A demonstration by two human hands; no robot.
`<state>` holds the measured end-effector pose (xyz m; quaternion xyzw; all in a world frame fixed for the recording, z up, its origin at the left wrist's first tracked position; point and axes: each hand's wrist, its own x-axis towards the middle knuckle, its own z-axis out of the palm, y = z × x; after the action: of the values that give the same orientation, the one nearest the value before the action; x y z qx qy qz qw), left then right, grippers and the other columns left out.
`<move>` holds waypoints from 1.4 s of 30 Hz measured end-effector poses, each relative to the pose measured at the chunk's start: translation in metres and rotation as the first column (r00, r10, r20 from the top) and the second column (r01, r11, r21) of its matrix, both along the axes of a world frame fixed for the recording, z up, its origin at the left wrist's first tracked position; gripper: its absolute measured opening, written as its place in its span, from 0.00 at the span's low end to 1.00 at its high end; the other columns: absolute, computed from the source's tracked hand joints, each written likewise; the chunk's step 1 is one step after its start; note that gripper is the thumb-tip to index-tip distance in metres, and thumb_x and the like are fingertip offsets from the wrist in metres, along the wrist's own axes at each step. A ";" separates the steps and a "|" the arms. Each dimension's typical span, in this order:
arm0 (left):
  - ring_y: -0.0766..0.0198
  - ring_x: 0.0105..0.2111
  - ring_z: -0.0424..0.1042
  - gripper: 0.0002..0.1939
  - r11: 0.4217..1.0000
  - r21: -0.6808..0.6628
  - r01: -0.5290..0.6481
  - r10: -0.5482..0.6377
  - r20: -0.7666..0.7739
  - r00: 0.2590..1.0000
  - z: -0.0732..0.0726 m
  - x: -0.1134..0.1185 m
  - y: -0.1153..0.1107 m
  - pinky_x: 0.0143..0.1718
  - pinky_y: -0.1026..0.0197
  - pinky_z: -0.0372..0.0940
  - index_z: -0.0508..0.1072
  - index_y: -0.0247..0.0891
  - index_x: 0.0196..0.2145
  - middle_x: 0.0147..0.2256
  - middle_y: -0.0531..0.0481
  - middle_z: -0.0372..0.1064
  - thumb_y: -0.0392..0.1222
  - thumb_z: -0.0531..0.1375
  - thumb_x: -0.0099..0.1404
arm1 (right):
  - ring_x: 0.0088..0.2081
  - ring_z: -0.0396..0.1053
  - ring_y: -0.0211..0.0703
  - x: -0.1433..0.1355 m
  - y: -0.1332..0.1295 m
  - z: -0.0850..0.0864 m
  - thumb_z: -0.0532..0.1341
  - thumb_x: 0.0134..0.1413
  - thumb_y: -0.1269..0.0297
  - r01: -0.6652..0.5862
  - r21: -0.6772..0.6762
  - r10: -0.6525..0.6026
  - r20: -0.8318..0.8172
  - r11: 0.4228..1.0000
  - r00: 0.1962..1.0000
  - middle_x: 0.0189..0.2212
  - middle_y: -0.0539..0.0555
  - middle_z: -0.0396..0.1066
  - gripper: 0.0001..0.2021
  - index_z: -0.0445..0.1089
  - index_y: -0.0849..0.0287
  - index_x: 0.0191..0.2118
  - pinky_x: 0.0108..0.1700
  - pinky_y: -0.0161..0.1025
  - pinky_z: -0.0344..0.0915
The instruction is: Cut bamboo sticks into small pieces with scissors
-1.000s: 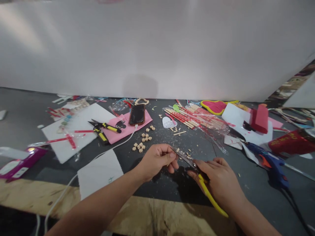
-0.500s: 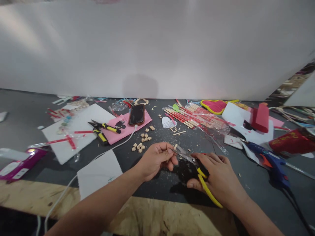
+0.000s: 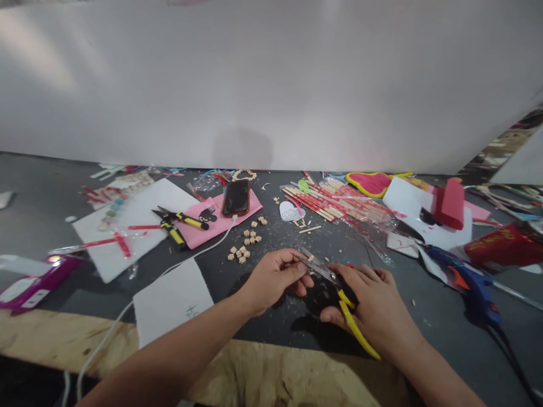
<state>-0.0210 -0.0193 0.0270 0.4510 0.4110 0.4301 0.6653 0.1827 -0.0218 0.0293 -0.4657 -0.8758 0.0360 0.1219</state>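
Observation:
My right hand (image 3: 375,297) is wrapped round scissors (image 3: 360,334) with yellow-and-black handles. Their blades point left, parted a little, toward my left hand. A small pale piece of wooden stick (image 3: 311,259) shows between the blades. The fingers of my left hand (image 3: 271,281) are pinched close to the blade tips, apparently on that wooden stick, most of which is hidden by the fingers. Just left of this hand lie several small clusters of wooden pieces (image 3: 241,253). Beyond the blades are a short loose stick (image 3: 309,229) and a white heart-shaped cutout (image 3: 291,211).
Red-wrapped chopsticks (image 3: 326,200) lie at the back. A phone (image 3: 236,198) with a white cable rests on pink paper (image 3: 195,233), beside black-and-yellow pliers (image 3: 172,233). At right are a blue glue gun (image 3: 466,282) and a red can (image 3: 503,246). White paper (image 3: 169,302) lies near the left forearm.
My left hand has shifted slightly right, closer to the scissors. The blades have closed somewhat, the handles have come a little closer together, and less of the pale stick shows.

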 end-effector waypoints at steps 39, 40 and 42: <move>0.70 0.18 0.68 0.06 0.995 0.085 -0.055 0.077 -0.290 0.954 0.007 0.002 -0.008 0.21 0.69 0.61 0.68 0.33 0.27 0.21 0.52 0.70 0.40 0.57 0.55 | 0.29 0.68 0.40 -0.006 -0.009 0.003 0.50 0.55 0.52 0.018 0.196 -0.028 0.048 0.980 0.998 0.27 0.53 0.74 0.17 0.67 0.57 0.41 0.35 0.40 0.48; 0.71 0.17 0.68 0.07 0.998 0.061 -0.035 0.050 -0.257 0.965 0.007 0.001 -0.008 0.20 0.69 0.61 0.68 0.33 0.27 0.21 0.51 0.70 0.40 0.57 0.55 | 0.28 0.68 0.40 -0.006 -0.010 0.004 0.49 0.55 0.52 0.015 0.196 -0.025 0.046 0.981 0.999 0.27 0.52 0.74 0.17 0.67 0.57 0.41 0.35 0.40 0.48; 0.71 0.16 0.67 0.09 1.000 0.017 0.008 -0.005 -0.176 0.984 0.007 -0.001 -0.007 0.18 0.70 0.60 0.67 0.32 0.27 0.20 0.51 0.70 0.42 0.58 0.55 | 0.28 0.68 0.39 -0.007 -0.011 0.007 0.49 0.56 0.53 0.008 0.194 -0.016 0.038 0.981 0.999 0.26 0.52 0.73 0.16 0.67 0.57 0.40 0.34 0.39 0.47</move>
<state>-0.0225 -0.0258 0.0338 0.4946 0.4629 0.3901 0.6237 0.1758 -0.0323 0.0362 -0.4575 -0.8746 -0.0593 0.1494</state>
